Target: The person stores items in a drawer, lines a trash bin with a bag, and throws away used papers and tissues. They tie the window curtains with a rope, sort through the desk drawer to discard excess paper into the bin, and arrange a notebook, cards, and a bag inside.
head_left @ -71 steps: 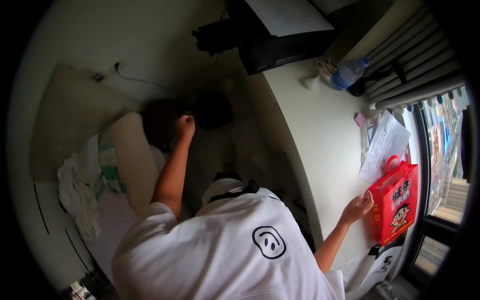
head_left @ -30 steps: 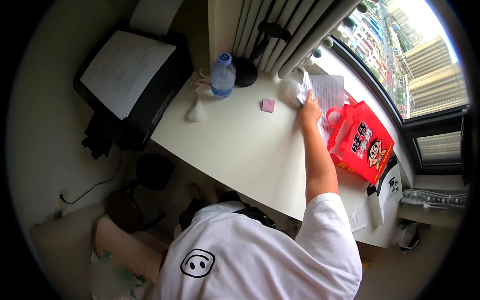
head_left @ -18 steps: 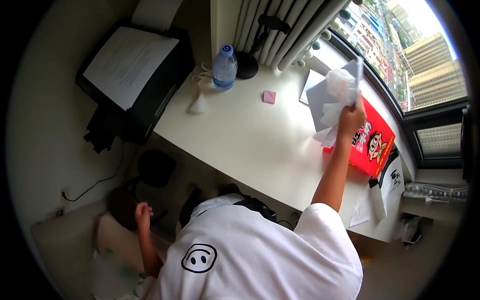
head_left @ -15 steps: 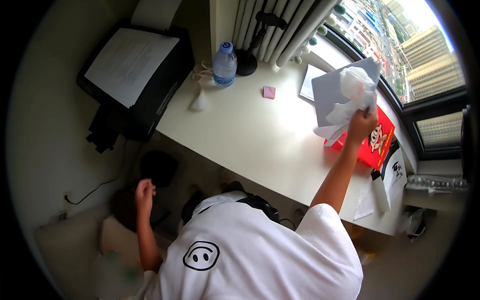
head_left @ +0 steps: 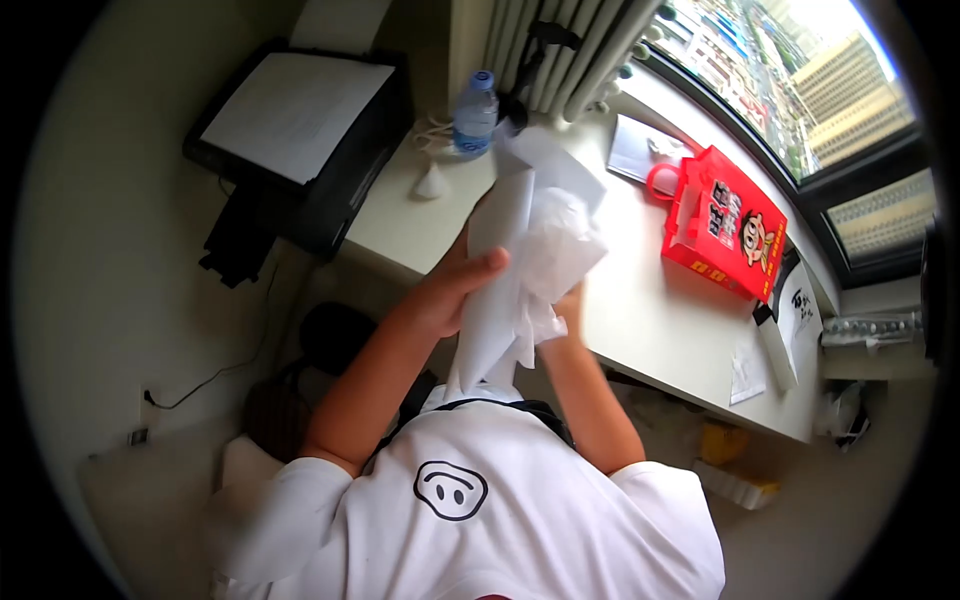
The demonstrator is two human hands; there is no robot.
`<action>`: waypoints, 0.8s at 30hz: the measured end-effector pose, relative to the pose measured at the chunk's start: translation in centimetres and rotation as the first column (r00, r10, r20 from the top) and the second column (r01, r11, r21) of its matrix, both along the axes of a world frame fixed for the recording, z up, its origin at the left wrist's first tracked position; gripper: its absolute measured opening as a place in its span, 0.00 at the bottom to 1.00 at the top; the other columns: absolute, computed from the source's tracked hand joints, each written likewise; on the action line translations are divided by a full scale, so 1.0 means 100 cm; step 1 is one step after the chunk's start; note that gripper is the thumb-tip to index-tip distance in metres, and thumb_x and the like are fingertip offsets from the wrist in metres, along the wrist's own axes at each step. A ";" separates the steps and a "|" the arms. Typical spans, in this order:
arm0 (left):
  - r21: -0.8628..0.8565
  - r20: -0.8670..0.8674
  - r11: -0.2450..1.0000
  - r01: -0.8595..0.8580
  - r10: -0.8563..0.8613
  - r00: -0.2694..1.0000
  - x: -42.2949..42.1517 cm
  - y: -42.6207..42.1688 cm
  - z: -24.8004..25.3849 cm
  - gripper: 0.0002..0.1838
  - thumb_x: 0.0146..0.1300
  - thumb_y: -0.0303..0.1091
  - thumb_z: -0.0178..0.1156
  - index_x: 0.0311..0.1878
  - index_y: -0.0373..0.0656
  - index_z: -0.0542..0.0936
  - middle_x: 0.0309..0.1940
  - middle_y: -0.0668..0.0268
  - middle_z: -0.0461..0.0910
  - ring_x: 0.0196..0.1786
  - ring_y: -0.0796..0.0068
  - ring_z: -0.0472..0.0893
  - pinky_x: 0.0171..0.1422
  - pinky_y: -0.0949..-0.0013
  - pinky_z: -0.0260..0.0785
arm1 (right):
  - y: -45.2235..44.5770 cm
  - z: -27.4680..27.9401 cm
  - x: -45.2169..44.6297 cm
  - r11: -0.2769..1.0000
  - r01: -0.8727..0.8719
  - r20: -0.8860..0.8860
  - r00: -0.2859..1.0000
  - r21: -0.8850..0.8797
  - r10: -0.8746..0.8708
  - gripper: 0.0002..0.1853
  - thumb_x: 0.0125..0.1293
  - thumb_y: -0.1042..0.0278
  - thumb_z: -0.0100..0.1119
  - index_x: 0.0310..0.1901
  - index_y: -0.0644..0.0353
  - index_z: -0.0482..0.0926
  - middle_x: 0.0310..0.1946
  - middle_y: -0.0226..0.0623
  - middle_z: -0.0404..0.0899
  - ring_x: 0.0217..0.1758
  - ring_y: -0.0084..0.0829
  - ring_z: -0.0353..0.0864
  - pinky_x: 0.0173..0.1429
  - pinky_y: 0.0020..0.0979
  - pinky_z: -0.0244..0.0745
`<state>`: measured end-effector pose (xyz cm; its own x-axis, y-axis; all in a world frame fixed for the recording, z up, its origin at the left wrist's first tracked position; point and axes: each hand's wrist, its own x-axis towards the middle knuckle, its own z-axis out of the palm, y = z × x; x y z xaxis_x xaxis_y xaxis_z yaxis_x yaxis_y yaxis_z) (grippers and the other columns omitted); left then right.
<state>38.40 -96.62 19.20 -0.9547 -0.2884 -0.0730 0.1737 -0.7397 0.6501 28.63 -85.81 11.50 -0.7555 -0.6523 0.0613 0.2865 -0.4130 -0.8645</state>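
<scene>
My left hand (head_left: 462, 280) grips the left side of a bundle of white paper sheets (head_left: 497, 270), its thumb lying across the front. Crumpled, thin white paper or tissue (head_left: 562, 235) bulges from the bundle's right side. Below that, my right hand (head_left: 568, 315) holds the bundle, its fingers mostly hidden behind the paper. Both hands are in front of my body at the desk's near edge. Some of the paper is blurred.
On the white desk (head_left: 640, 310), a red paper bag (head_left: 725, 225) lies to the right by the window. A water bottle (head_left: 475, 115) stands at the back left. A black printer (head_left: 350, 165) holding a printed sheet is at far left.
My right hand has brought the papers left and nearer, away from the red bag. My left hand has risen from beside my body and taken hold of them.
</scene>
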 end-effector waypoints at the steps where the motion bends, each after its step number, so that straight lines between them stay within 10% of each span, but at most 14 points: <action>1: -0.149 0.044 0.986 -0.069 0.076 0.996 0.002 -0.002 -0.014 0.47 0.44 0.39 0.70 0.65 0.44 0.52 0.52 0.61 0.66 0.56 0.68 0.66 0.57 0.63 0.63 | -0.011 0.002 0.029 0.998 -0.004 0.105 0.994 -0.055 0.010 0.23 0.52 0.75 0.58 0.52 0.64 0.69 0.44 0.37 0.75 0.44 0.26 0.75 0.49 0.29 0.71; 4: -0.282 0.247 0.942 -0.180 0.253 0.935 0.033 -0.013 -0.037 0.38 0.49 0.36 0.65 0.62 0.42 0.58 0.46 0.63 0.69 0.48 0.73 0.72 0.49 0.68 0.69 | -0.025 -0.017 0.057 0.962 -0.197 0.019 0.980 0.187 0.197 0.25 0.49 0.76 0.59 0.52 0.62 0.68 0.42 0.35 0.74 0.45 0.28 0.75 0.49 0.29 0.70; 7: -0.158 0.262 0.898 -0.410 0.439 0.860 0.073 -0.020 -0.064 0.34 0.49 0.36 0.63 0.59 0.39 0.60 0.44 0.61 0.71 0.42 0.72 0.75 0.45 0.70 0.71 | -0.049 -0.013 0.059 0.602 -0.548 -0.044 0.717 0.581 0.695 0.18 0.49 0.82 0.55 0.45 0.62 0.72 0.39 0.36 0.74 0.42 0.31 0.75 0.44 0.32 0.70; 9: -0.048 0.275 0.840 -0.540 0.531 0.802 0.104 -0.022 -0.088 0.32 0.50 0.36 0.63 0.57 0.37 0.62 0.44 0.60 0.73 0.43 0.69 0.76 0.45 0.68 0.71 | -0.061 0.024 0.070 0.602 -0.532 -0.277 0.567 0.595 0.776 0.16 0.48 0.84 0.55 0.42 0.63 0.73 0.37 0.38 0.74 0.40 0.35 0.75 0.43 0.33 0.70; 16: -0.302 0.200 0.498 -0.813 0.867 0.456 0.192 -0.014 -0.091 0.30 0.51 0.30 0.62 0.57 0.38 0.62 0.44 0.60 0.73 0.45 0.68 0.75 0.44 0.65 0.73 | -0.096 0.000 0.128 0.592 -0.641 -0.593 0.254 0.488 0.764 0.15 0.45 0.81 0.60 0.38 0.62 0.79 0.44 0.45 0.73 0.46 0.46 0.74 0.48 0.37 0.70; 18: -0.066 0.334 0.344 -0.937 0.892 0.305 0.235 -0.017 -0.093 0.22 0.56 0.31 0.57 0.54 0.39 0.67 0.40 0.61 0.75 0.40 0.69 0.78 0.41 0.66 0.74 | -0.106 -0.001 0.144 0.788 -0.501 -0.787 0.291 0.358 0.543 0.15 0.46 0.80 0.59 0.39 0.61 0.80 0.48 0.47 0.70 0.52 0.47 0.70 0.52 0.39 0.67; 20: 0.120 0.293 0.222 -0.968 0.923 0.249 0.285 -0.027 -0.099 0.17 0.62 0.36 0.51 0.51 0.39 0.70 0.38 0.61 0.76 0.36 0.69 0.79 0.42 0.67 0.74 | -0.114 -0.045 0.161 0.660 -0.615 -0.637 0.311 0.430 0.705 0.24 0.48 0.78 0.60 0.51 0.58 0.74 0.57 0.50 0.64 0.59 0.49 0.63 0.58 0.40 0.64; 22: -0.434 0.138 0.150 -0.888 0.986 0.099 0.298 -0.031 -0.099 0.18 0.64 0.42 0.48 0.49 0.38 0.73 0.37 0.62 0.77 0.37 0.69 0.79 0.42 0.65 0.73 | -0.120 -0.074 0.190 0.517 -0.713 -0.535 0.234 0.473 0.812 0.37 0.50 0.75 0.61 0.64 0.56 0.59 0.63 0.50 0.55 0.64 0.49 0.58 0.64 0.39 0.59; 24: 0.149 0.253 0.169 -0.974 0.946 0.203 0.308 -0.047 -0.101 0.16 0.64 0.39 0.49 0.49 0.38 0.73 0.38 0.61 0.77 0.40 0.70 0.78 0.46 0.65 0.72 | -0.129 -0.095 0.222 0.148 -0.963 -0.267 0.085 0.224 0.960 0.54 0.50 0.62 0.66 0.69 0.55 0.34 0.70 0.41 0.39 0.72 0.40 0.45 0.68 0.39 0.49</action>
<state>69.22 -101.33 9.09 0.0798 -0.9318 -0.3541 0.8199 -0.1406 0.5549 50.86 -98.71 1.95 0.5793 -0.8072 0.1132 0.2021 0.0076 -0.9793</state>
